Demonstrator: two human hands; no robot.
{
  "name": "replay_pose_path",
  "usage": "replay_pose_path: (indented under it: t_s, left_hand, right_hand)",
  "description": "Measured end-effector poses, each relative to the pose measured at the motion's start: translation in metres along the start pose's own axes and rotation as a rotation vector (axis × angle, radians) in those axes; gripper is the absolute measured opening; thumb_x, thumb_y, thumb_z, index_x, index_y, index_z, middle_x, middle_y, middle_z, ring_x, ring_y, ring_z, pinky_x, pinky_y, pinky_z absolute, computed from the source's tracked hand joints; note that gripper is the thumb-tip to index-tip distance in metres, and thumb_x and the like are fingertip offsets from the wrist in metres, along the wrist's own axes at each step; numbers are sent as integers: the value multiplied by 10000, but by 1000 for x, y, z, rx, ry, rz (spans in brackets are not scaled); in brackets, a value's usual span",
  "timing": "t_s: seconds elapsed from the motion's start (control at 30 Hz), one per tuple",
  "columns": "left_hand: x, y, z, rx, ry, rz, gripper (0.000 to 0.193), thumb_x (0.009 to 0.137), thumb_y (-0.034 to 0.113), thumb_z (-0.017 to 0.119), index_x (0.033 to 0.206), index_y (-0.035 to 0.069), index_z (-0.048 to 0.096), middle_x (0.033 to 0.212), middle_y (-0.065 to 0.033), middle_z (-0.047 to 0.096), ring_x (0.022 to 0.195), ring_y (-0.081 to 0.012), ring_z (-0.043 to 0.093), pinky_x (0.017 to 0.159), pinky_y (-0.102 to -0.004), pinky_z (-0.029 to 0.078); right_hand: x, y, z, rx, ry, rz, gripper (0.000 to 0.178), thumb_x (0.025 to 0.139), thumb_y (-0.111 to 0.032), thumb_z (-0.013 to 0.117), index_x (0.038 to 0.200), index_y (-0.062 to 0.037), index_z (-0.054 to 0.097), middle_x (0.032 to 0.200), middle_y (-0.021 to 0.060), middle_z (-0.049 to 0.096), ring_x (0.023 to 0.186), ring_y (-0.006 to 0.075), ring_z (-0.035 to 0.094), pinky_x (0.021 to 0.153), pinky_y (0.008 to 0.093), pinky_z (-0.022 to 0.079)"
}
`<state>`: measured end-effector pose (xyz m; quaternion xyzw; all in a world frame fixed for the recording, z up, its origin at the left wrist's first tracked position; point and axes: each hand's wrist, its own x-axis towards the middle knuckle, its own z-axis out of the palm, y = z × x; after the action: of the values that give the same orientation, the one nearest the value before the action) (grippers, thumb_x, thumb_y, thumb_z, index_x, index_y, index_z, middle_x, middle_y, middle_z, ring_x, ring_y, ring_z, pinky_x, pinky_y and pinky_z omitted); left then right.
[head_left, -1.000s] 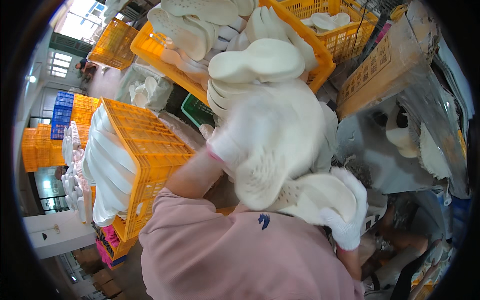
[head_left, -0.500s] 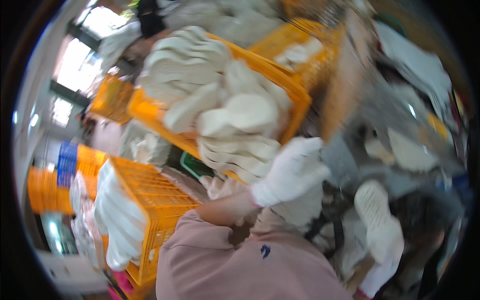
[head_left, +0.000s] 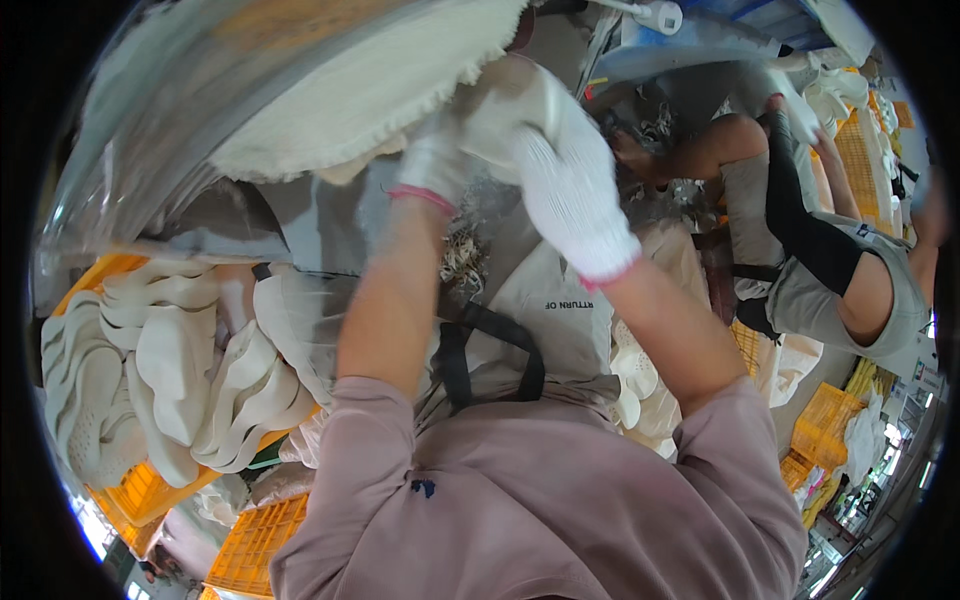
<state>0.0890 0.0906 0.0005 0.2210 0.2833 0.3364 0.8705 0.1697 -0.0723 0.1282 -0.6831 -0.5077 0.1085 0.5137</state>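
Nearest, at 6 o'clock: pink shirt [head_left: 560, 480] with a small dark blue emblem. Just above it, printed off-white cloth [head_left: 550, 335] and a black strap [head_left: 530, 375]. White knit gloves with pink cuffs are worn on both hands.

White sole [head_left: 500, 110] is located at 12 o'clock, between the 2 hands. It is gripped by the right hand [head_left: 572, 200] at 1 o'clock, thumb laid on the near face. Left hand [head_left: 432, 165] at 11 o'clock is set against the sole's left side; fingers are blurred and partly hidden, grip cannot be told.

Below the hands, a pile of scraps [head_left: 465, 260] is seen. At 11 o'clock, behind the left hand: white pad [head_left: 370, 90], frayed edge. At 8 o'clock, orange crate [head_left: 150, 490] is heaped with pale soles [head_left: 175, 345]; a 2nd orange crate [head_left: 265, 535] is seen at 7 o'clock.

At 3 o'clock, a co-worker [head_left: 890, 310] in grey, black sleeve on 1 arm. Farther, at 4 o'clock, more orange crates [head_left: 825, 425].
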Motion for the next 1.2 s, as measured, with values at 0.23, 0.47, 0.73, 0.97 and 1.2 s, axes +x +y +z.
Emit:
replay_pose_path:
  t_s: [0.23, 0.47, 0.73, 0.97, 1.2]
  left_hand:
    - [-93, 49, -72, 1118, -87, -20, 547, 994, 239, 748, 1423, -68, 602, 1283, -101, 715, 1115, -178, 685, 1000, -335, 543]
    - [-44, -56, 44, -27, 43, 183, 340, 1096, 230, 642, 1309, -35, 652, 1179, -129, 727, 1066, -262, 721, 914, -364, 594]
    - [-4, 16, -7, 719, 172, 72, 702, 1078, 466, 678, 1555, -26, 524, 1482, -160, 635, 1304, -245, 620, 1123, -364, 490]
    - [-76, -1, -15, 758, 23, 84, 529, 1037, 311, 749, 1410, -50, 646, 1315, -97, 751, 1119, -166, 673, 1010, -352, 532]
    - [-36, -19, 10, 62, -82, 22, 416, 1017, 258, 775, 1346, 20, 687, 1267, -101, 762, 1132, -256, 741, 996, -403, 598]
  right_hand:
    - [75, 57, 32, -213, -263, 56, 336, 944, -306, 665, 1018, 6, 765, 993, 290, 744, 976, 495, 703, 904, 496, 581]
    - [10, -2, -23, -215, -120, 286, 813, 814, -164, 865, 1522, 62, 535, 1362, 215, 681, 1273, 253, 682, 1087, 358, 539]
    - [47, 46, 19, -253, 102, 266, 735, 836, -371, 762, 1403, 76, 625, 1313, 299, 713, 1262, 441, 680, 1095, 455, 546]
    - [66, 59, 36, -110, -56, 224, 312, 928, -265, 738, 1108, -11, 759, 1043, 220, 767, 986, 400, 728, 868, 424, 572]
    - [-11, -7, -31, -995, -467, -499, 574, 849, -214, 809, 1399, -95, 696, 1457, 163, 669, 1311, 405, 650, 1119, 445, 525]
